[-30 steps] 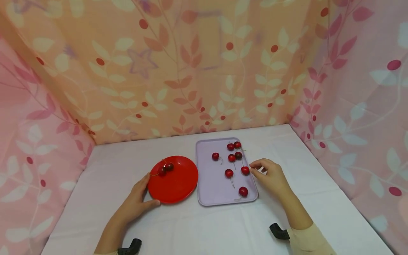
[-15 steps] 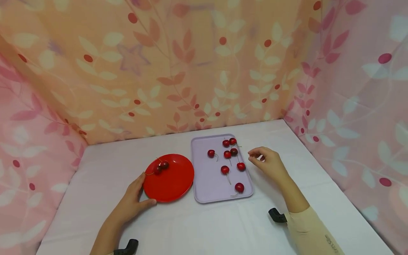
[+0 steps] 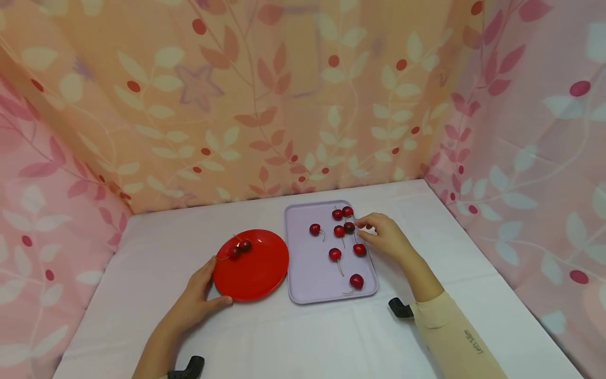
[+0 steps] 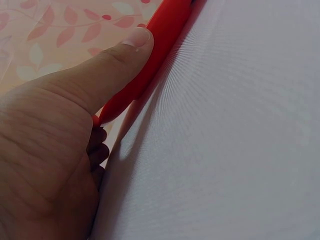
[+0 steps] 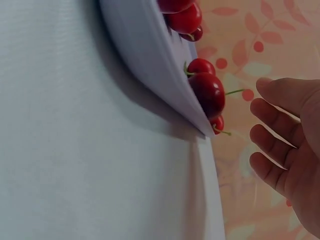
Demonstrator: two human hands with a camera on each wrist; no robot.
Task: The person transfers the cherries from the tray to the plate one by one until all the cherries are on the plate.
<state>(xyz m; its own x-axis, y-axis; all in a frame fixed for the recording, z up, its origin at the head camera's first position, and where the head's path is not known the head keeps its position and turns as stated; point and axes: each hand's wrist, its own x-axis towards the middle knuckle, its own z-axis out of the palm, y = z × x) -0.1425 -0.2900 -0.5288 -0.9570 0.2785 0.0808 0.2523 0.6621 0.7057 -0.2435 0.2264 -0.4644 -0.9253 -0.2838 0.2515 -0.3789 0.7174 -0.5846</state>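
Observation:
My left hand (image 3: 195,295) holds the red plate (image 3: 258,273) by its left side, thumb at the near rim and fingers along the outer edge. In the left wrist view the thumb (image 4: 117,65) lies against the plate's rim (image 4: 162,42). Two cherries (image 3: 235,252) with stems rest on the plate. Over the right edge of a lilac tray (image 3: 303,273), my right hand (image 3: 385,237) reaches with thumb and fingers apart, fingertips beside a dark cherry (image 3: 349,228). The right wrist view shows a cherry stem (image 5: 234,92) pointing toward this hand's fingers (image 5: 272,117), with a gap between.
Several more cherries lie spread over the tray, among them one near its front corner (image 3: 356,281) and one toward its left (image 3: 315,229). Plate and tray stand side by side on a white cloth (image 3: 265,342). Patterned curtains (image 3: 265,105) enclose the back and sides.
My right hand has drawn away from the cherry at the tray's right edge, then moved left to the dark cherry farther back. The left hand stays on the plate; the head view has shifted slightly.

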